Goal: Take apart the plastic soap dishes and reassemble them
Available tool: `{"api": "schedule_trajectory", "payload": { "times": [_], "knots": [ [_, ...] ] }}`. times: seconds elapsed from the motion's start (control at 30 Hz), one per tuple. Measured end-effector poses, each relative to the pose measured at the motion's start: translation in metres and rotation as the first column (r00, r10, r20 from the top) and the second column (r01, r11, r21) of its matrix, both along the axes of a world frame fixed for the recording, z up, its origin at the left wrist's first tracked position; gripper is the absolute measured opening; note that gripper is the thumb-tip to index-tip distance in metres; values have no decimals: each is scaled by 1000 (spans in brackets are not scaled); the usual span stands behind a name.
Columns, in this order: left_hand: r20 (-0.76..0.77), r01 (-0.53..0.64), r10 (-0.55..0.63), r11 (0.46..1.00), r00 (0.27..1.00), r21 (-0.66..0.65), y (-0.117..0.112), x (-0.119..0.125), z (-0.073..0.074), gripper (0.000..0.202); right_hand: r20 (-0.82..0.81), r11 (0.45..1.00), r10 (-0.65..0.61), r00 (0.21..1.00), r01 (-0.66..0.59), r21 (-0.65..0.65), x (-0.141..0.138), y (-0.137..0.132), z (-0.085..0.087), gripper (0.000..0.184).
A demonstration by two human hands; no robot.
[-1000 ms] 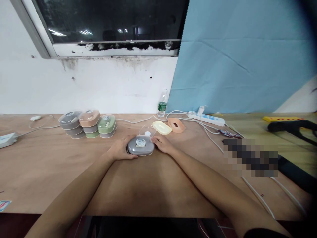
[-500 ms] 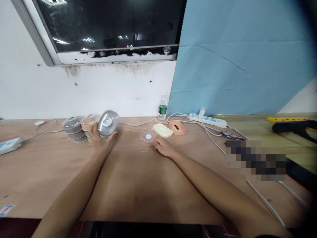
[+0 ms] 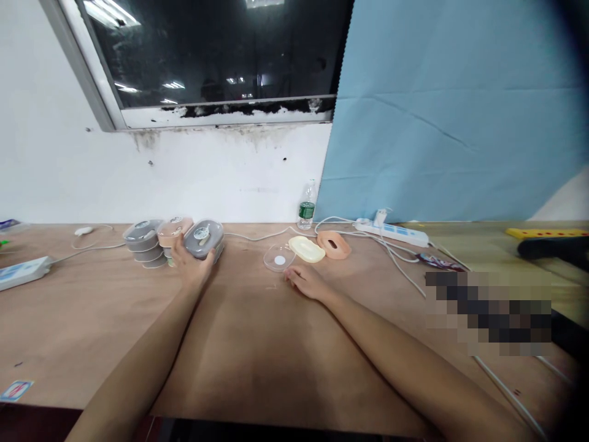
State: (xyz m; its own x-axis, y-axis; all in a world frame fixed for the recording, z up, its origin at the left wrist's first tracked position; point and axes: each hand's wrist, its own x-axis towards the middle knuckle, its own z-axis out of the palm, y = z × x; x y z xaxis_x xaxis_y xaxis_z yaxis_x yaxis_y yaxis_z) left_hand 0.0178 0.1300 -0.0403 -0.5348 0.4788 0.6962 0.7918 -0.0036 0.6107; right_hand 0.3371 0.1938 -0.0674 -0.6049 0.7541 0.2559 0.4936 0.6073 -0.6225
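Observation:
On the left part of the table, my left hand (image 3: 191,264) grips a rounded grey box with a clear lid (image 3: 204,238), fingers on its left side and thumb at its front right. A round label is on the lid. The box stands upright against a peach-topped stack of similar boxes (image 3: 173,228), with a grey stack (image 3: 143,242) further left. My right hand (image 3: 307,281) rests on the table with loosely bent fingers, holding nothing. Its fingertips are by the near edge of a loose clear lid (image 3: 271,259) with a white round sticker. Beyond lie a cream tray (image 3: 306,249) and a peach part with an oval hole (image 3: 341,247).
A water bottle (image 3: 307,205) stands by the wall. A power strip (image 3: 391,231) with white cables lies at back right, and another power strip (image 3: 23,271) at far left. A dark pixelated patch (image 3: 492,313) covers something on the right.
My left hand has brought the grey box from a tilted, raised position to upright, lower beside the stacks. My right hand has hardly moved. The view has tipped slightly.

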Motion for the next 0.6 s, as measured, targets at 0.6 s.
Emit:
{"api": "schedule_trajectory", "payload": {
  "times": [0.6],
  "knots": [
    [28, -23, 22, 999, 999, 38, 5, -7, -3, 76, 37, 1000, -13, 999, 12, 24, -2, -1, 1, 48]
  ]
}}
